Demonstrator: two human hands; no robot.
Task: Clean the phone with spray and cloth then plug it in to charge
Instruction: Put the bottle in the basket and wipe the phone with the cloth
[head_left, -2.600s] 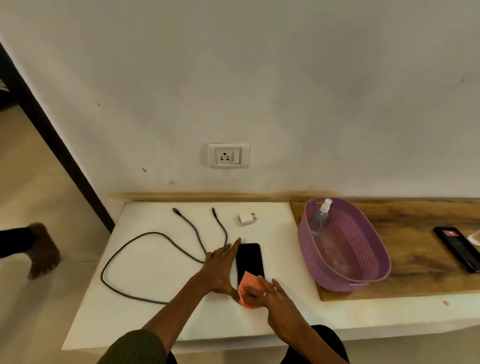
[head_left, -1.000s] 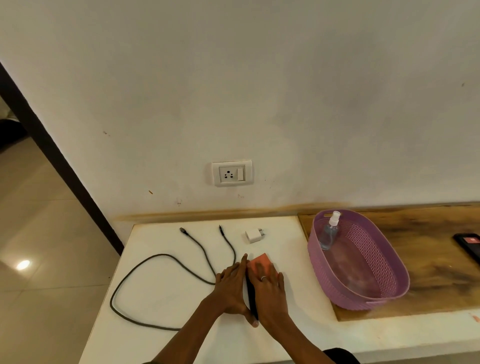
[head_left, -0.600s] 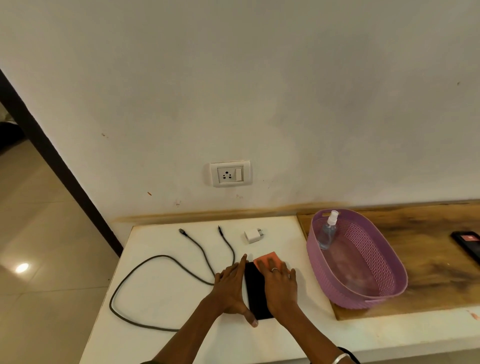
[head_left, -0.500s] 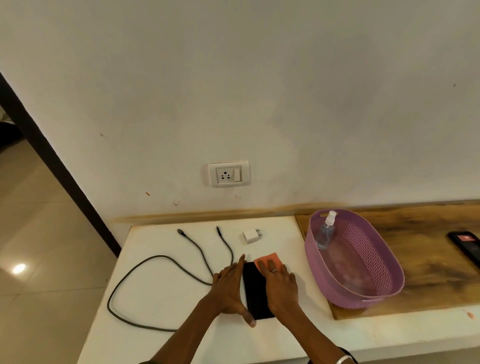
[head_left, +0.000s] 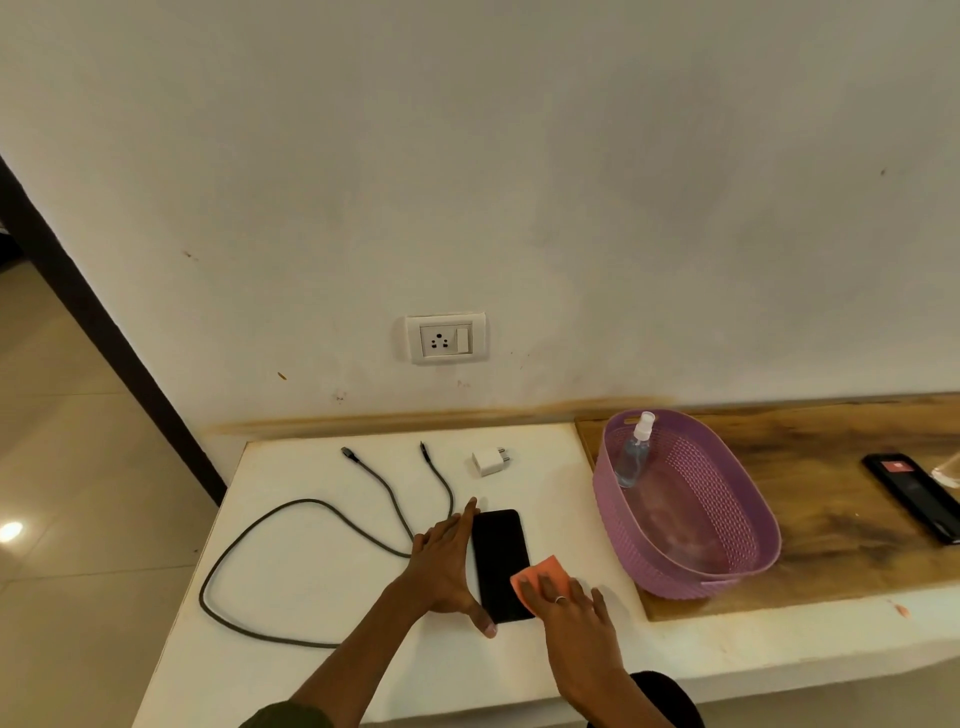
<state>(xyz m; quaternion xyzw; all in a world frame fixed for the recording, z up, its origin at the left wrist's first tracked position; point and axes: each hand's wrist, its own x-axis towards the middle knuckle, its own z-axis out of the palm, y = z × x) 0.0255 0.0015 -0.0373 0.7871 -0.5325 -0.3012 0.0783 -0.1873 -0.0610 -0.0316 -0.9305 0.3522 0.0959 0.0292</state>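
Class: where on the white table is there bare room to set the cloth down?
Free: between phone and purple basket; the front-left corner, outside the cable loop. Crowded: the back edge, with cable ends and charger plug, and around both hands.

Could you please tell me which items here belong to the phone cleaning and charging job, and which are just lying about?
Part of the job: phone, orange cloth, spray bottle, charging cable, white adapter, wall socket.

Lying about: purple basket, second dark device on the wooden top.
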